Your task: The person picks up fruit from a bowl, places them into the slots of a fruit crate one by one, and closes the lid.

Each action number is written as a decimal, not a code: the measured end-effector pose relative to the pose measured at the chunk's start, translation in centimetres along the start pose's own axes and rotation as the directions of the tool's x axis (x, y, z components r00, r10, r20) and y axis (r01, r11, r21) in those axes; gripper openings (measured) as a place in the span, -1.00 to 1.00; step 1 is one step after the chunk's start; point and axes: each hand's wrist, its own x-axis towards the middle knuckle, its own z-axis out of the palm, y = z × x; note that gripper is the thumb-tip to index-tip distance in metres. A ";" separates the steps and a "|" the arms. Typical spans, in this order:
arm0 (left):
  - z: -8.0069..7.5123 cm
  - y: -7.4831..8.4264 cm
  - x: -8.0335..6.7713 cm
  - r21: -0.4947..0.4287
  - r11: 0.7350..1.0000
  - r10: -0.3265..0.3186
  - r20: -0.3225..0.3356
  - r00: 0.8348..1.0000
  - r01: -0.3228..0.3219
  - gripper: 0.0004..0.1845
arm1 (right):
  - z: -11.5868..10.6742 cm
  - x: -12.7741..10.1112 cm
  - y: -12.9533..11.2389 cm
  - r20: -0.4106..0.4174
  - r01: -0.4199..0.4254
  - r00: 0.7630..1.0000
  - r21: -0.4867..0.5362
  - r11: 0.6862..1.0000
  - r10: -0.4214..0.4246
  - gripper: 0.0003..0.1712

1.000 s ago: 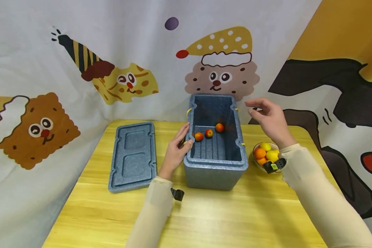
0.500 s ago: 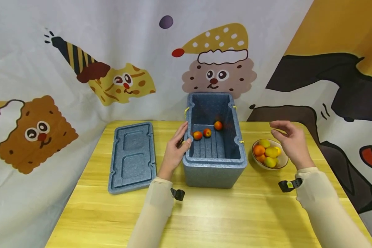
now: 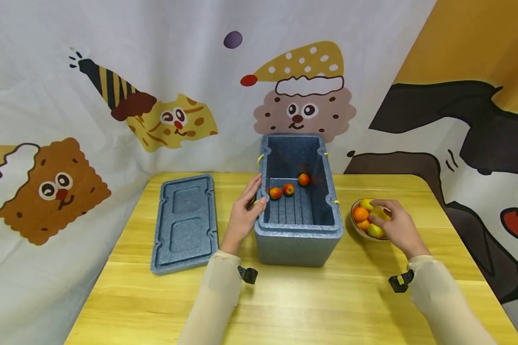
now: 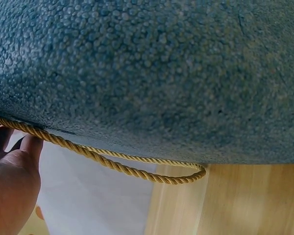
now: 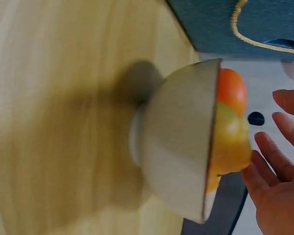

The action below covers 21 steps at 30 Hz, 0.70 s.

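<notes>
I register one change: the right hand [image 3: 398, 226] has descended to the bowl [image 5: 179, 147], with a fingertip at a yellow fruit [image 5: 235, 152]. Its fingers are spread and slightly bent; no grip is made. I judge this a pick-up stage, lift outstanding. The left hand [image 3: 243, 214] is unchanged: fingers extended along the outer wall of the box [image 3: 293, 251], thumb on its rim. Whether it touches the rope handle [image 4: 120, 166], I cannot tell. Three red-orange fruits [image 3: 288, 189] lie inside the box, just right of the left hand. Clearances: the box's right rim stands between both hands; I judge that inward transfer requires height. The lid [image 3: 183, 223] lies left of the left hand. Counter [image 3: 293, 306] extends nearer me than either hand.
</notes>
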 end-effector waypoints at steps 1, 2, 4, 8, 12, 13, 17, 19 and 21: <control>0.0 0.0 0.0 -0.004 1.000 -0.003 -0.001 1.000 0.003 -0.45 | 0.1 -0.1 0.2 0.000 0.002 1.000 -0.008 1.000 -0.002 -0.51; 0.1 0.0 0.0 -0.005 1.000 -0.005 -0.004 1.000 0.005 -0.46 | 0.2 -0.1 0.4 -0.001 0.012 1.000 -0.018 1.000 -0.012 -0.51; 0.1 0.0 0.0 -0.007 1.000 -0.007 -0.005 1.000 0.007 -0.45 | 0.3 -0.1 0.7 -0.005 0.024 1.000 -0.027 0.999 -0.024 -0.53; 0.2 -0.1 0.2 -0.007 1.000 0.001 0.002 1.000 -0.001 -0.45 | 0.1 -0.2 1.4 -0.024 0.022 0.999 -0.065 0.998 -0.024 -0.57; 0.4 -0.1 0.6 -0.006 1.000 0.018 0.001 1.000 -0.018 -0.46 | -0.2 -0.3 1.9 -0.053 0.001 0.999 -0.123 0.992 -0.008 -0.57; 0.4 -0.1 0.6 -0.002 1.000 0.021 0.000 1.000 -0.021 -0.46 | -0.3 -0.4 2.0 -0.060 -0.007 0.998 -0.129 0.992 -0.001 -0.57; 0.5 0.1 0.4 0.008 1.000 0.009 -0.003 1.000 -0.009 -0.46 | -0.3 -0.5 2.3 -0.054 -0.038 0.998 -0.111 0.993 0.032 -0.54; 0.6 0.2 0.2 0.016 1.000 -0.002 -0.010 1.000 0.002 -0.46 | -0.2 -0.5 2.5 -0.048 -0.053 0.998 -0.085 0.995 0.049 -0.52; 0.6 0.2 0.1 0.027 1.000 -0.008 -0.014 1.000 0.009 -0.46 | -0.1 -0.5 2.7 -0.049 -0.059 0.997 -0.066 0.996 0.056 -0.50</control>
